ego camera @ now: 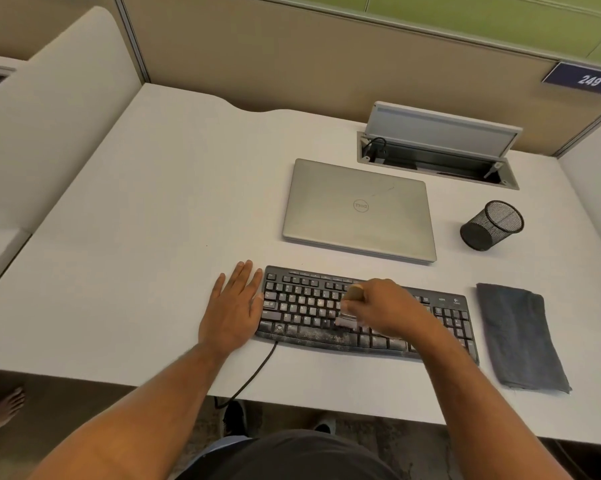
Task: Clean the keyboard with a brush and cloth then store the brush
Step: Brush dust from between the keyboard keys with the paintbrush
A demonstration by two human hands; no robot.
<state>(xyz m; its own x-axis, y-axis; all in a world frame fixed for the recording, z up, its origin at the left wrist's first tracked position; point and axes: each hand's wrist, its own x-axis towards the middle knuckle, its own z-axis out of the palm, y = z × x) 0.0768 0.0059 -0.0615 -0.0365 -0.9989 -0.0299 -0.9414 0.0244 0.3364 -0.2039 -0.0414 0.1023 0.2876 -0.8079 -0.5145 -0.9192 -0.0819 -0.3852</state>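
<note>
A black keyboard (302,306) lies near the front edge of the white desk, with pale dust along its lower rows. My right hand (385,308) grips a small brush (349,308) by its wooden handle, and the blurred bristles touch the keys at the keyboard's middle. My left hand (235,308) lies flat with straight fingers against the keyboard's left end. A folded dark grey cloth (519,336) sits on the desk just right of the keyboard. Behind it stands a black mesh pen cup (491,225), which looks empty.
A closed silver laptop (357,209) lies behind the keyboard. An open cable hatch (437,157) is sunk in the desk (136,237) at the back right. The keyboard's cable (257,372) runs over the front edge. Partition walls close in the back and both sides.
</note>
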